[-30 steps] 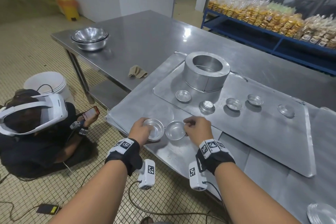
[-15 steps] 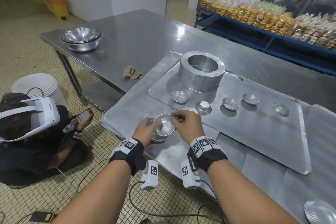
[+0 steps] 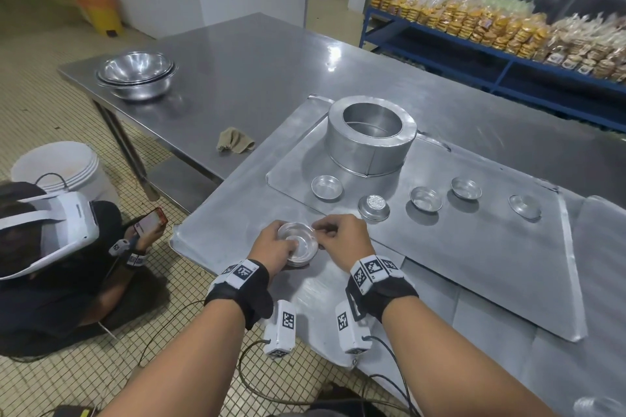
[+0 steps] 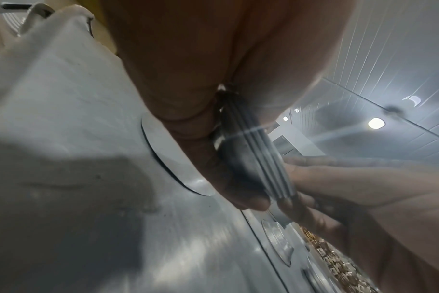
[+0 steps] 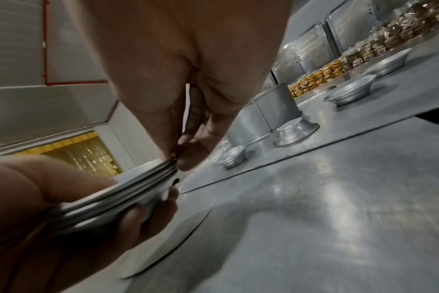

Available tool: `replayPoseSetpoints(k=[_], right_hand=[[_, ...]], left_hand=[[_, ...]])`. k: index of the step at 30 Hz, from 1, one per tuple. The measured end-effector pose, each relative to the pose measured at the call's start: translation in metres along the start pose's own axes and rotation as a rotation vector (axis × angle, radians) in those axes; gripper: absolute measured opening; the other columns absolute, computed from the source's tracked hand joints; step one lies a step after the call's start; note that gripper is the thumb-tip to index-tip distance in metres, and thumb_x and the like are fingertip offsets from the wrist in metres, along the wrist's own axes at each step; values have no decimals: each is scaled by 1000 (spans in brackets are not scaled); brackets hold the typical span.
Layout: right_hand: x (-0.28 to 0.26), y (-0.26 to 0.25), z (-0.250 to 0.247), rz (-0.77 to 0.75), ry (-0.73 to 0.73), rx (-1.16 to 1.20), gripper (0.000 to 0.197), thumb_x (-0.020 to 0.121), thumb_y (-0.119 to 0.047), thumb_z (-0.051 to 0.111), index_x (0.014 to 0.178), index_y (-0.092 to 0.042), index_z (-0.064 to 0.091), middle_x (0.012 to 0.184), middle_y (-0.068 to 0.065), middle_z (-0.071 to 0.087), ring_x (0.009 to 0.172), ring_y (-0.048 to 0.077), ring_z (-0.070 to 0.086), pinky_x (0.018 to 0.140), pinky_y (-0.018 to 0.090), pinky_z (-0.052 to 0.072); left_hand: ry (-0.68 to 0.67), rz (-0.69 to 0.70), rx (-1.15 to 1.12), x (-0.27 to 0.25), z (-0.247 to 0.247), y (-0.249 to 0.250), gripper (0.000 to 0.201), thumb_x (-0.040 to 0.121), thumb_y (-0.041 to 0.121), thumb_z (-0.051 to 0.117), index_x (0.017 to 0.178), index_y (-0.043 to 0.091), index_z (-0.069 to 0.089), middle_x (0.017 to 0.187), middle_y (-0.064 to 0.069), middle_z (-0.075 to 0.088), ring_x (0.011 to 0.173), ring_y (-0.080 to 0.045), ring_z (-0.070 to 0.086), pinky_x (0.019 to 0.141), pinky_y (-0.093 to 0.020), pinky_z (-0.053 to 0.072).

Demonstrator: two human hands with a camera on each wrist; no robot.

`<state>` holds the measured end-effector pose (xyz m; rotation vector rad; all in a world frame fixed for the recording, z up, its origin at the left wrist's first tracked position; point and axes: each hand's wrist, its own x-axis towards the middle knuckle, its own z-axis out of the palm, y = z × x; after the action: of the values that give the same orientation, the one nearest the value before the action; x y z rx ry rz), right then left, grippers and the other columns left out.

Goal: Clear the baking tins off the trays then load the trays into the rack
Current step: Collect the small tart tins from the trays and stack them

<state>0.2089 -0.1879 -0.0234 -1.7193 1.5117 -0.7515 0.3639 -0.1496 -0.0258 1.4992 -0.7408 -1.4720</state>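
Both hands (image 3: 271, 249) hold shallow, shiny nested tins (image 3: 299, 245).

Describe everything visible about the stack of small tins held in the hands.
The stack of tins is a few shallow round dishes of dull silvery metal, nested with flared rims layered closely. The top one faces up, empty. The left hand grips it, thumb over the rim and fingers curled beneath; the right hand pinches the opposite rim. It sits tilted just above the lower tray near its front edge.
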Motion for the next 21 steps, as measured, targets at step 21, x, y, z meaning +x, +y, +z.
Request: replayPoseSetpoints(k=[21], right_hand=[[107,84,-68,263,22,-587,61,80,-38,75,127,-6,53,131,15,49,122,34,43,100,33,36]], left_hand=[[72,-2,119,76,43,7,33,60,14,65,90,28,68,95,-15,69,96,-43,66,81,-62,55]])
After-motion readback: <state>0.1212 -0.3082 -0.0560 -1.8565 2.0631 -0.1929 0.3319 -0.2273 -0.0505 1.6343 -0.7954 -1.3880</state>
